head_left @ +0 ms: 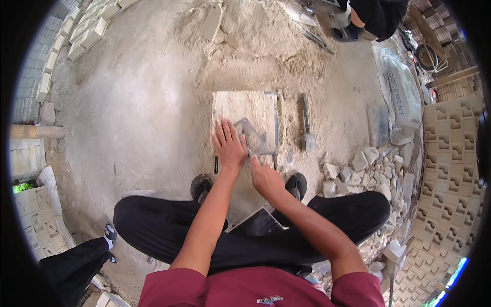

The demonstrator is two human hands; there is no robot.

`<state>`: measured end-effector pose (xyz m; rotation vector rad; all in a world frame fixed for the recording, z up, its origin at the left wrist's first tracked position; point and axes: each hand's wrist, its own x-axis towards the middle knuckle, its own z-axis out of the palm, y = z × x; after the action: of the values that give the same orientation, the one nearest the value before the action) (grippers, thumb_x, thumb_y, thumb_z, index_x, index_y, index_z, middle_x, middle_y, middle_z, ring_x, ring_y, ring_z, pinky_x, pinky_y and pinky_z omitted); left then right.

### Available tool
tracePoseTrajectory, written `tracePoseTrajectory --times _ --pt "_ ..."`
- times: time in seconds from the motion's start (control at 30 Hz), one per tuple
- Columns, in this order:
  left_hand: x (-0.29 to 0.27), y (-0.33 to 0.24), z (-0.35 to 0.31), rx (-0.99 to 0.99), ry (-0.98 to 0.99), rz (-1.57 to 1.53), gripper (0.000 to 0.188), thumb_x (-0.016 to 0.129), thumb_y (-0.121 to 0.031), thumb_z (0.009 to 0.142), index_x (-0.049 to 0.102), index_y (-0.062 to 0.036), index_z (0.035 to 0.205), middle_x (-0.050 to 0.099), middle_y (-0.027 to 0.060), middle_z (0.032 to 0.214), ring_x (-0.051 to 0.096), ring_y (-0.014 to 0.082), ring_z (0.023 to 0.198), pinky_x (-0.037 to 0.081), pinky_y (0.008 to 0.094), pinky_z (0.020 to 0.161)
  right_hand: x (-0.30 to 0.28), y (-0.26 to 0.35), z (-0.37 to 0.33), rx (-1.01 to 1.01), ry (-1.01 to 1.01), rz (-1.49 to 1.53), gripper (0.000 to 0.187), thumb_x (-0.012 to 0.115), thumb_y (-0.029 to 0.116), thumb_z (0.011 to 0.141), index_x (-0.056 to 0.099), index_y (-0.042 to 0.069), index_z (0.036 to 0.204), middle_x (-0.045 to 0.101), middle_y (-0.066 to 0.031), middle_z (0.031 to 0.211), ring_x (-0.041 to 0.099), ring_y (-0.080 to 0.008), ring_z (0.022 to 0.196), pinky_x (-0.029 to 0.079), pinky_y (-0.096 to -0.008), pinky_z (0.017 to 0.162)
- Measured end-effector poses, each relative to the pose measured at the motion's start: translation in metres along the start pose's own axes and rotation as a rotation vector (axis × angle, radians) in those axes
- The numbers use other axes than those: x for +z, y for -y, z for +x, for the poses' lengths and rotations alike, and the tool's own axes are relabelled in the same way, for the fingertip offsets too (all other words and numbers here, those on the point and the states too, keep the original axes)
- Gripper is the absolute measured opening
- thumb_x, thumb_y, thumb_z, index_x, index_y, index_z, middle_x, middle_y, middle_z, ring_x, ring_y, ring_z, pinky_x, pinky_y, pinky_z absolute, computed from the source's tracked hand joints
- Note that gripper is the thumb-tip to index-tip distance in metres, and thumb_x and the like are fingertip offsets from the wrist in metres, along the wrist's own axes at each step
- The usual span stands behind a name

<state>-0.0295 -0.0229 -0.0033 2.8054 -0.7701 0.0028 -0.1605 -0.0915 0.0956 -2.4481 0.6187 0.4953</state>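
Maroon shirt cloth (230, 286) lies nearest, with the person's bare forearms reaching forward over black trousers (153, 225) and bent, widely parted knees. Just beyond the lap, a dark flat board (257, 224) shows between the legs, and dark sandals (296, 185) stand on the ground to either side of the work.

Ahead, roughly central, is a rectangular mould (276, 125) filled with pale, sandy material (235, 105); its dark edge shows along the right side. The right hand (267, 177) is clenched round the handle of a trowel (258, 131), whose blade lies over the near half of the fill. To its left, the left hand (231, 149) is released, palm down and fingers spread over the fill, its thumb close to the trowel.

Just right of the mould, a long, narrow tool (306, 117) with a flat, broad near end lies on the ground. Farther right are a heap of broken pale pieces (360, 174), a grey slab (378, 126) and a large whitish sack (401, 94), with stacked patterned blocks (445, 158) beyond. A sand heap (261, 30) spreads at the far side. One co-worker's foot (347, 34) shows far right; another's dark trouser leg (76, 266) shows near left.
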Motion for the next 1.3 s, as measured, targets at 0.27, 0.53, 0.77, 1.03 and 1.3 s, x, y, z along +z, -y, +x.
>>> tracePoseTrajectory --times 0.27,0.53,0.77,1.03,1.3 --pt "-0.002 -0.040 0.140 0.145 0.051 0.025 0.067 0.027 -0.042 0.100 0.016 -0.0036 0.154 0.008 0.0116 0.163 0.002 0.0278 0.151 -0.004 0.0593 0.118 -0.062 -0.034 0.103 -0.073 -0.207 -0.064 0.028 0.037 0.021 0.100 0.048 0.003 0.119 0.066 -0.0261 0.076 0.067 -0.0425 0.072 0.054 -0.0529 0.062" --pt "0.038 -0.037 0.047 0.410 0.061 -0.075 0.084 0.032 -0.060 0.096 0.021 0.0017 0.152 0.014 0.0196 0.161 0.012 0.0311 0.150 0.006 0.0536 0.119 -0.024 -0.041 0.023 0.077 -0.032 0.045 0.034 0.040 0.018 0.095 0.045 0.001 0.124 0.064 -0.0306 0.076 0.066 -0.0463 0.071 0.051 -0.0578 0.063" --pt "0.023 -0.060 0.115 0.423 0.011 0.015 0.091 0.033 -0.065 0.094 0.020 0.0033 0.152 0.016 0.0195 0.160 0.013 0.0299 0.149 0.009 0.0502 0.120 -0.055 -0.060 0.078 0.012 -0.198 0.046 0.029 0.037 0.028 0.100 0.046 0.006 0.117 0.063 -0.0304 0.075 0.062 -0.0498 0.072 0.046 -0.0612 0.064" --pt "0.023 0.008 0.085 0.269 -0.017 -0.058 0.089 0.043 -0.058 0.092 0.020 0.0040 0.151 0.017 0.0199 0.160 0.015 0.0323 0.149 0.012 0.0525 0.119 -0.038 -0.024 0.089 -0.228 -0.008 -0.003 0.039 0.041 0.013 0.095 0.042 -0.005 0.129 0.064 -0.0278 0.073 0.065 -0.0439 0.069 0.052 -0.0554 0.060" --pt "0.005 0.035 0.104 0.181 -0.155 0.051 0.086 0.047 -0.054 0.089 0.024 0.0018 0.151 0.022 0.0184 0.159 0.018 0.0318 0.148 0.013 0.0530 0.119 -0.055 0.010 0.101 -0.274 -0.123 -0.039 0.036 0.040 0.023 0.098 0.048 0.004 0.127 0.064 -0.0280 0.073 0.065 -0.0450 0.066 0.052 -0.0557 0.059"
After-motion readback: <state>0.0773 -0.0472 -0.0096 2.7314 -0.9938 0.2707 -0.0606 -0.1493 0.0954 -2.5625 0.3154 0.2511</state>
